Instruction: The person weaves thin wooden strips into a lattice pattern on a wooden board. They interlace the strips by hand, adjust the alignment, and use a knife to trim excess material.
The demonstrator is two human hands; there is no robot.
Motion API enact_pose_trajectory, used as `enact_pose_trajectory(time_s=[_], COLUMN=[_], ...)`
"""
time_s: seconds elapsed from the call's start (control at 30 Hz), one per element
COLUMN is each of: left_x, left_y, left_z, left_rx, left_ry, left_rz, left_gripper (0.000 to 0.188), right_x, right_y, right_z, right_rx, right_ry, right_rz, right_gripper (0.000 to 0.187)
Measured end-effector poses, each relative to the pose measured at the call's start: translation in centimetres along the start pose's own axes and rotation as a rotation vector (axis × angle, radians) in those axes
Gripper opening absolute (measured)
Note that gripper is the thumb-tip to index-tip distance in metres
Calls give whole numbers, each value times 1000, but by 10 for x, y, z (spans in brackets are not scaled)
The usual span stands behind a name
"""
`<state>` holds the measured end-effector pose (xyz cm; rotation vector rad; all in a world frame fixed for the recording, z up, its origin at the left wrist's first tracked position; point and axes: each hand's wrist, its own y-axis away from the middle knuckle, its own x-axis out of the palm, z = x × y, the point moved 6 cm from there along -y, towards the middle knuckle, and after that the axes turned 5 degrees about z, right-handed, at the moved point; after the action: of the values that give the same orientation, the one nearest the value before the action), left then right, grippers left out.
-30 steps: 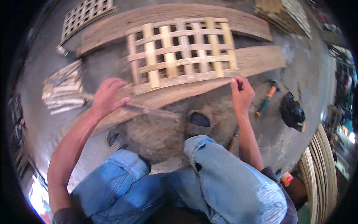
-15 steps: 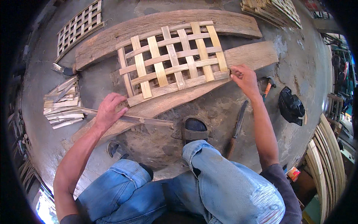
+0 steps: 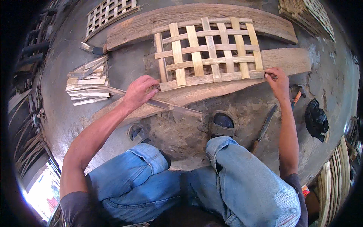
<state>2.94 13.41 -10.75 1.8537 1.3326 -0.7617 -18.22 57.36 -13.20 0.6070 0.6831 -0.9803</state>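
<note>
A woven lattice of flat bamboo strips (image 3: 196, 49) lies across two thick wooden planks in front of me. My left hand (image 3: 140, 92) is at the near left corner of the lattice, thumb and fingers closed around the end of its nearest strip. At the opposite end of that strip, my right hand (image 3: 278, 81) pinches the near right corner between thumb and fingertips. Below my left wrist a loose bamboo strip (image 3: 181, 109) lies slanting across the near plank (image 3: 189, 92).
Beyond is the far plank (image 3: 211, 13). Split bamboo pieces (image 3: 87, 81) lie at left, near a bladed tool (image 3: 92, 48). A long knife (image 3: 264, 128), a hammer (image 3: 298, 95) and a black plastic bag (image 3: 316, 120) are at right. Another lattice (image 3: 110, 16) and stacked lattices (image 3: 308, 17) stand farther back.
The whole view has shifted, so everything appears farther right and higher. My left thumb has closed in toward its fingers at the corner. The right hand keeps its pinch.
</note>
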Motion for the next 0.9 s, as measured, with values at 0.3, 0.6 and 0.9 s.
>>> enact_pose_trajectory(time_s=[0.3,0.6,0.9], left_x=[8,9,9], left_y=[-4,-7,-4], left_z=[-1,-16,-17], left_rx=[-15,-164,-95], left_ry=[-6,79,45], left_rz=[-15,13,-56], left_gripper=[32,49,38], right_x=[2,-11,-6], right_y=[-1,-11,-16], right_z=[-12,6,0], right_rx=[23,14,-83], right_ry=[1,-23,30], right_rz=[37,155,211], right_gripper=[34,27,23])
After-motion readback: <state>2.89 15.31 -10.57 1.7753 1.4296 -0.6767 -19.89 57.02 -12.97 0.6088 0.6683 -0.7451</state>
